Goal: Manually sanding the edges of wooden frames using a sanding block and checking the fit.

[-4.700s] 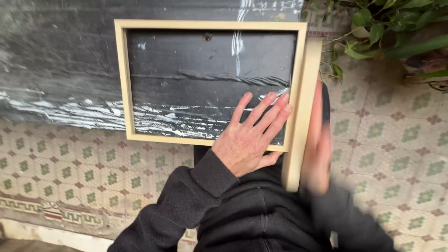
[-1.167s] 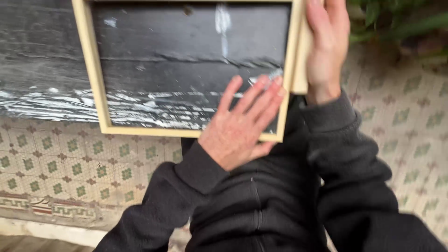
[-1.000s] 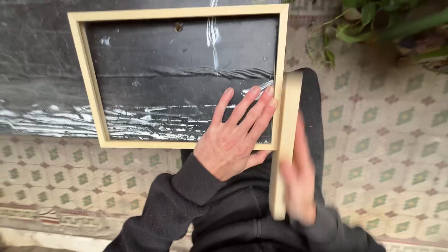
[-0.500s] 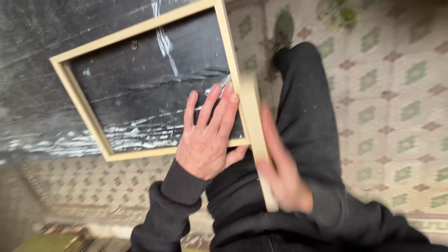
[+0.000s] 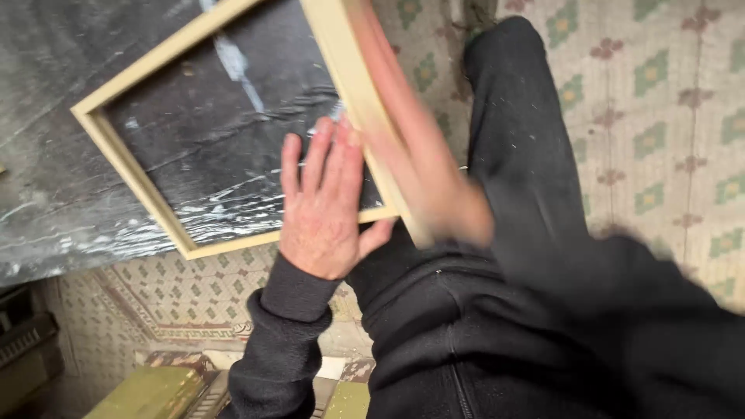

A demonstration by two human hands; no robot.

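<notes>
Two hands on one wooden frame (image 5: 194, 147) — it lies tilted on the black plastic-covered table (image 5: 46, 140), long axis running up and to the right. Left hand (image 5: 322, 206) is flat, fingers spread, on the sheet inside its near corner; right hand (image 5: 423, 174) — blurred, grip unclear — lies along the right rail. Tiled floor (image 5: 660, 116) and the person's dark trouser leg (image 5: 528, 140) are just beyond.

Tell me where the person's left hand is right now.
In the head view the left hand lies flat, fingers spread, at centre frame on the black sheet inside the wooden frame, at its near corner, just left of the blurred right hand.
</notes>
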